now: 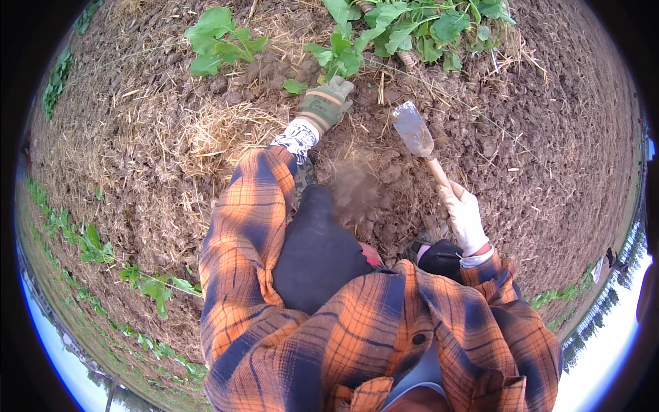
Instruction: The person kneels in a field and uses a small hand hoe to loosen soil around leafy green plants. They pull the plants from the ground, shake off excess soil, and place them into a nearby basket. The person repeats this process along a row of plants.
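Note:
My left hand [325, 105], in a green glove with pale bands, is down at the soil against the base of a leafy green seedling [342, 56]. Its fingertips are partly hidden, so whether they grip the stem cannot be made out. My right hand [465, 216], in a whitish glove, is closed around the wooden handle of a hand trowel [414, 131]. The trowel's soil-smeared metal blade points away from me, above the ground. A second seedling [219, 44] stands in the soil to the left. One small leaf [295, 86] lies beside my left hand.
A heap of leafy seedlings [432, 28] sits at the far side, apparently in a basket. A thin string [479, 118] runs across the straw-strewn soil [556, 154]. My dark-clad knee [319, 247] is close below my left hand. Rows of plants [95, 244] grow at left.

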### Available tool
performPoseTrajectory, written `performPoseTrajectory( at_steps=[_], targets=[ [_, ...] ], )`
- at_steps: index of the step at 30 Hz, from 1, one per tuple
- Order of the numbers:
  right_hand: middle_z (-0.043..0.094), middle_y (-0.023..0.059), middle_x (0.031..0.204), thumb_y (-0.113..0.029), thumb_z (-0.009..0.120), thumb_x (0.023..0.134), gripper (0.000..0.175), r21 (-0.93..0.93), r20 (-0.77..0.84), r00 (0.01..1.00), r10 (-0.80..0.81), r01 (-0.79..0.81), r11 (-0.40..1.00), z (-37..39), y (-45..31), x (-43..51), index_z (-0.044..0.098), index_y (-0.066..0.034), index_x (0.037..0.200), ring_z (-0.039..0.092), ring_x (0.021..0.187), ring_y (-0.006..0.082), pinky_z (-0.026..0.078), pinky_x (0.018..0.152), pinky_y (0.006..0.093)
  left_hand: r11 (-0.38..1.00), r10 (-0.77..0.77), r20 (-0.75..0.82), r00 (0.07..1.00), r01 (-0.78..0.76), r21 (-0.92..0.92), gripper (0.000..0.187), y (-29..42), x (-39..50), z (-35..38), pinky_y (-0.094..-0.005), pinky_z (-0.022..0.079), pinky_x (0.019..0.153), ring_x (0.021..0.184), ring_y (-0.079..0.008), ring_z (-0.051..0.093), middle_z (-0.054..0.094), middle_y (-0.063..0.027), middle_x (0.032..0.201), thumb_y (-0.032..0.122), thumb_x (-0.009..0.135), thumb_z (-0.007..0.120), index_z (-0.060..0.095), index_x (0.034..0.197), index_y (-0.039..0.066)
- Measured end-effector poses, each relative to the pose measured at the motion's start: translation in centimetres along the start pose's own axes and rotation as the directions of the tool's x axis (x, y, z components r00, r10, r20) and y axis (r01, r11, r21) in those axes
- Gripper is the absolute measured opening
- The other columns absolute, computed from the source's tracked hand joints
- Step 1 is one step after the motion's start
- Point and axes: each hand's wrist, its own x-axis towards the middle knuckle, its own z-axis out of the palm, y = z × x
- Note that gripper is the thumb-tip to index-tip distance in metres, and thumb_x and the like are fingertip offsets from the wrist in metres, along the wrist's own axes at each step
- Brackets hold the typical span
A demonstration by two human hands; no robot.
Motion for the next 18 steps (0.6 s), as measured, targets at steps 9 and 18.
performPoseTrajectory(
  at_steps=[9,18],
  targets=[
    [0.072,0.0183,0.088,-0.035,0.067,0.092,0.036,-0.884,-0.012,0.945,-0.325,0.142,0.445,-4.7,-1.2,-3.5,0.068,-0.0096,0.118,0.071,0.079,0.0345,0.055,0.067,0.0396,0.992,0.025,0.338,0.941,-0.064,0.106,0.029,1.4,-1.1,2.5,-0.0472,0.056,0.075,0.094,-0.0336,0.068,0.058,-0.0141,0.109,0.037,0.096,0.061,0.061,0.110,0.012],
    [0.066,0.0094,0.070,-0.021,0.068,0.086,0.028,-0.922,0.384,0.807,-0.448,0.313,-0.227,-9.9,-10.0,0.0,0.064,-0.0080,0.110,0.068,0.064,0.0288,0.052,0.055,0.0394,0.992,-0.096,0.372,0.923,0.056,0.117,0.036,0.6,0.7,3.4,-0.0491,0.055,0.080,0.101,-0.0371,0.065,0.057,-0.0159,0.117,0.036,0.096,0.061,0.057,0.118,0.008]
  ],
)
